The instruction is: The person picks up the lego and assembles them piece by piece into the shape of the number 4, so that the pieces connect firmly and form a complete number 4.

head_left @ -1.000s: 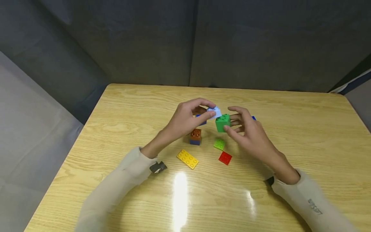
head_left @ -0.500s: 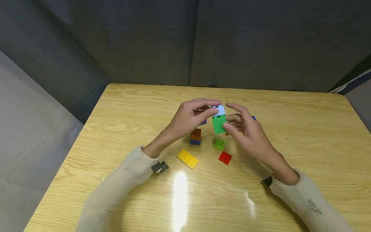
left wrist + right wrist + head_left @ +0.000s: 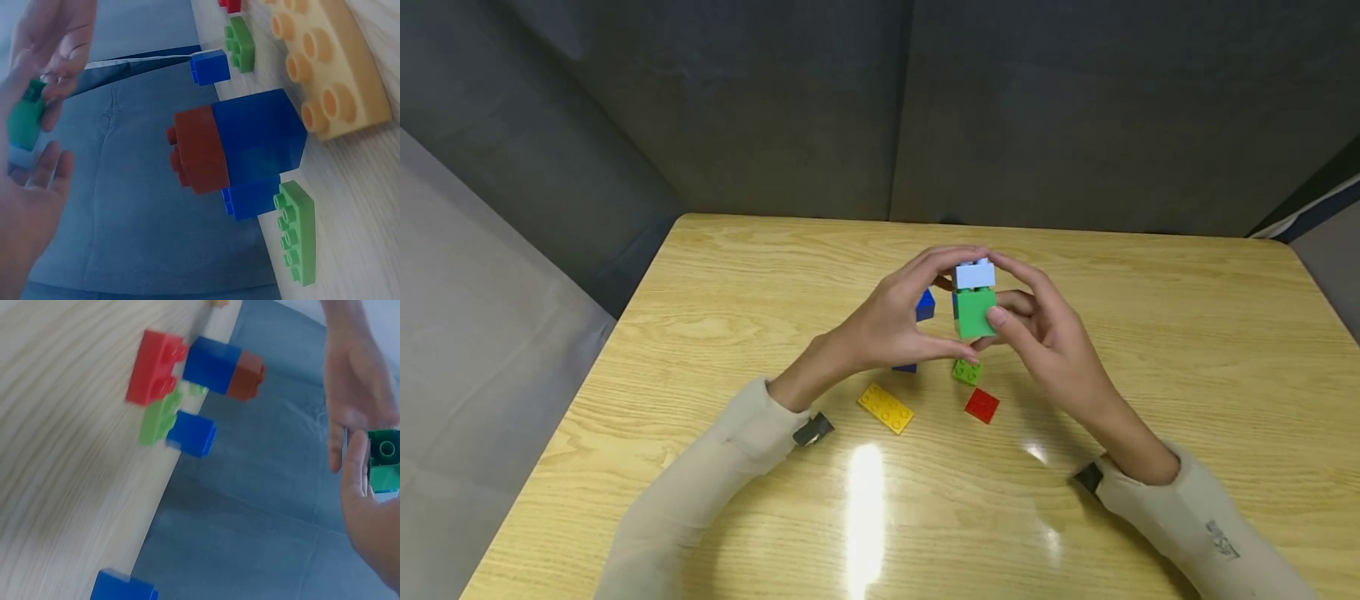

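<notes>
By the right hand (image 3: 1060, 350), a green block (image 3: 976, 313) is pinched above the wooden desk (image 3: 737, 300) — a light-blue block (image 3: 974, 276) is stacked on top. The left hand (image 3: 887, 325) is spread around the pair, thumb below. On the desk, a lime-green brick (image 3: 967, 372) is seen near a red brick (image 3: 982, 406) and a yellow brick (image 3: 886, 408).
</notes>
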`<state>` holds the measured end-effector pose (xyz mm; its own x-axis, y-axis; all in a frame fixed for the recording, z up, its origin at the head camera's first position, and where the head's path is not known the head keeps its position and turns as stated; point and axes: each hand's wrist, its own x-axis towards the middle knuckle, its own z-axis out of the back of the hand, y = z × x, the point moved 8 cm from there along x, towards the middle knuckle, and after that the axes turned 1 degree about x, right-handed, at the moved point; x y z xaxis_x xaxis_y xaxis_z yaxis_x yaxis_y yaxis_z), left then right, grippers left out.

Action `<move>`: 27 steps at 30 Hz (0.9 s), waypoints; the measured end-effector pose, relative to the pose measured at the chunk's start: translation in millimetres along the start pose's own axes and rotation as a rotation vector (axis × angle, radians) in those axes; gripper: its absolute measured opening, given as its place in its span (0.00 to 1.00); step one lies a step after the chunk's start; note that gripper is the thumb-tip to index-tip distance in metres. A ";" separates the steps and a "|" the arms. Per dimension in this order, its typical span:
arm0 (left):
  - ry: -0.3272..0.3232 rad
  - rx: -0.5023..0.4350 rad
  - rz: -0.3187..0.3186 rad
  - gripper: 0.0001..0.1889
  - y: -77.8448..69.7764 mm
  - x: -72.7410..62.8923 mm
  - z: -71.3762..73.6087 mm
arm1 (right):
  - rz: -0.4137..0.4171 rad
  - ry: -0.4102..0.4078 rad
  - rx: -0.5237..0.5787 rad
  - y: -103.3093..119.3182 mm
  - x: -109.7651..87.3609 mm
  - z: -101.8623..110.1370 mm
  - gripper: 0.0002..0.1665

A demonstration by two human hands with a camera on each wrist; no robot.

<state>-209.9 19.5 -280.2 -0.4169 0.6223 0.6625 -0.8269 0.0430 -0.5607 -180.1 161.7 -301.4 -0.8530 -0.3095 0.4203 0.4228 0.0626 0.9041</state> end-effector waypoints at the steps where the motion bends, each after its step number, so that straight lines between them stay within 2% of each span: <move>1: -0.004 0.030 -0.021 0.51 -1.6 0.0 -0.2 | -0.002 0.000 0.016 0.8 -0.2 -0.9 0.35; 5: -0.024 0.128 -0.076 0.46 -7.8 0.4 1.0 | 0.007 0.000 0.052 3.7 -1.2 -4.1 0.36; 9: -0.031 0.176 -0.084 0.44 -9.8 0.0 3.7 | 0.018 0.008 0.050 6.0 -2.2 -7.3 0.36; 15: -0.043 0.177 -0.108 0.42 -12.7 0.5 9.3 | -0.001 -0.012 -0.012 9.6 -1.6 -7.1 0.33; 27: -0.051 0.171 -0.136 0.39 -16.7 4.5 12.6 | 0.056 -0.009 0.044 15.2 0.4 -7.5 0.25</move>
<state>-202.7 11.7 -261.7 -0.3125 0.5794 0.7528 -0.9269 -0.0126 -0.3751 -171.7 155.4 -288.0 -0.8312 -0.2957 0.4708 0.4562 0.1213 0.8816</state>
